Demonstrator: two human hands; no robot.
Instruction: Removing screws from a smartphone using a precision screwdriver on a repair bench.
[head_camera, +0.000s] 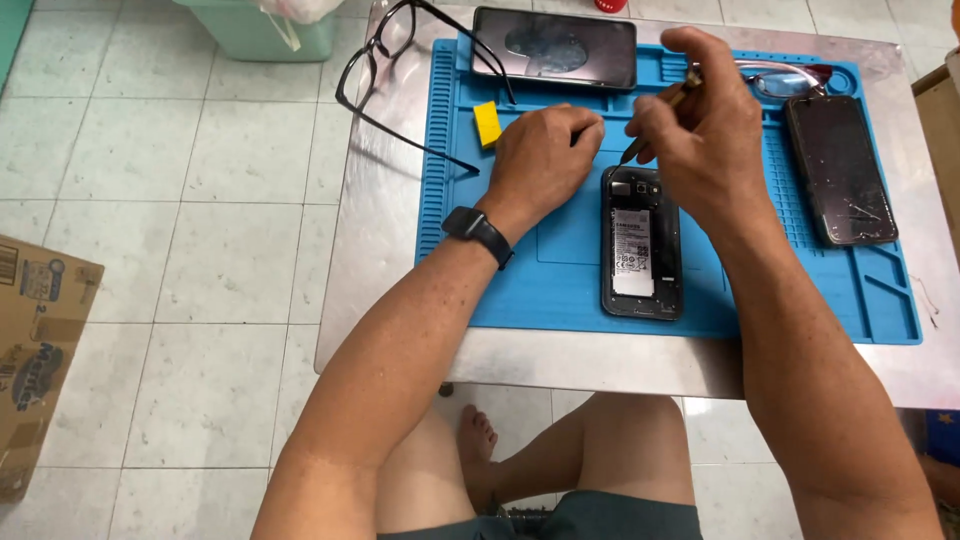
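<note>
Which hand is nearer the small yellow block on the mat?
Left. The left hand rests on the blue mat just right of the yellow block, almost touching. The right hand, holding a thin tool, is farther right, above the opened phone.

Both forearms are stretched forward, bare to the elbow. The left hand (540, 160) is held palm down with its fingers curled under in a loose fist. The right hand (700, 115) is raised slightly, its fingers pinched together with the wrist bent.
</note>
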